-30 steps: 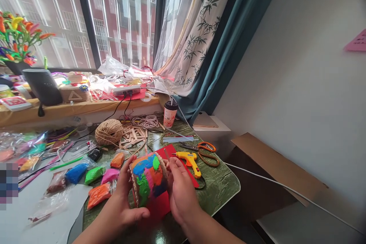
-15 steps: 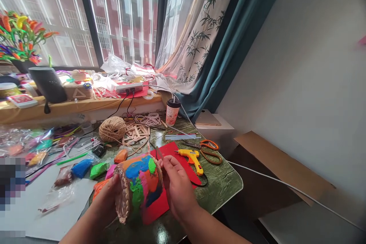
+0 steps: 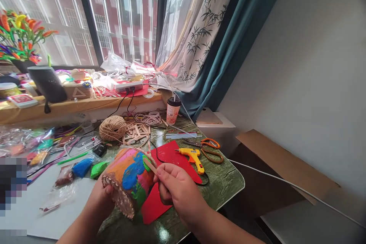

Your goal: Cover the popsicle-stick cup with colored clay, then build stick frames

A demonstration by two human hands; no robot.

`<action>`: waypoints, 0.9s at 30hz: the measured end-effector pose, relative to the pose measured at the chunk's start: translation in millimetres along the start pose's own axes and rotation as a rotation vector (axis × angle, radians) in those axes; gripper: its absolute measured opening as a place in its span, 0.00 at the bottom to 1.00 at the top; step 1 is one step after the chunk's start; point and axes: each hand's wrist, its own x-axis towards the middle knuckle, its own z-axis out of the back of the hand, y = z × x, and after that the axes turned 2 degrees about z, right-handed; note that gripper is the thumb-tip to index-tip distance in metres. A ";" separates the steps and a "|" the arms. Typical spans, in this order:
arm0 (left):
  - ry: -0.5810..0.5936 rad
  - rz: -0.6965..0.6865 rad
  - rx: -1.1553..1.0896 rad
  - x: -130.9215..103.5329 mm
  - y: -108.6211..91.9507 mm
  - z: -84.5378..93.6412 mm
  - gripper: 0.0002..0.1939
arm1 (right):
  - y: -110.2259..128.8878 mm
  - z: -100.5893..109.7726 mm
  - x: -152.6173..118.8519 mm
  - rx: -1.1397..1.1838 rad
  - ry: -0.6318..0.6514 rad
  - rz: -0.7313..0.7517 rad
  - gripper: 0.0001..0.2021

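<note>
On the counter [image 3: 225,188], left: I see a blue packet [image 3: 82,167] just beside a green packet [image 3: 98,169].
Left hand [image 3: 98,198]: I have it supporting the jar, thumb near the trimmed rim; the other fingers are hidden, so I cannot tell how they are set.
Jar [image 3: 130,173]: tilted between my hands, coated in patches of colour.
Stick [image 3: 150,166]: its tip meets the green patch.
Right hand [image 3: 178,188]: my thumb and forefinger pinch the stick.
Red sheet [image 3: 171,154]: partly behind my right hand.
Glue gun [image 3: 193,157]: partly over that sheet.
Scissors [image 3: 212,156]: just beside the gun.
</note>
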 end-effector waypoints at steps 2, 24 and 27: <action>-0.052 -0.026 0.006 -3.9 -5.4 -7.6 0.59 | -1.6 0.7 0.8 -0.018 0.008 -0.011 0.26; -0.161 0.061 -0.115 8.3 -6.3 5.6 0.44 | -30.0 -7.0 -5.8 0.031 -0.093 -0.087 0.29; -0.118 0.083 -0.155 18.0 -14.3 21.0 0.48 | -36.6 -6.9 -7.8 0.109 -0.076 -0.094 0.28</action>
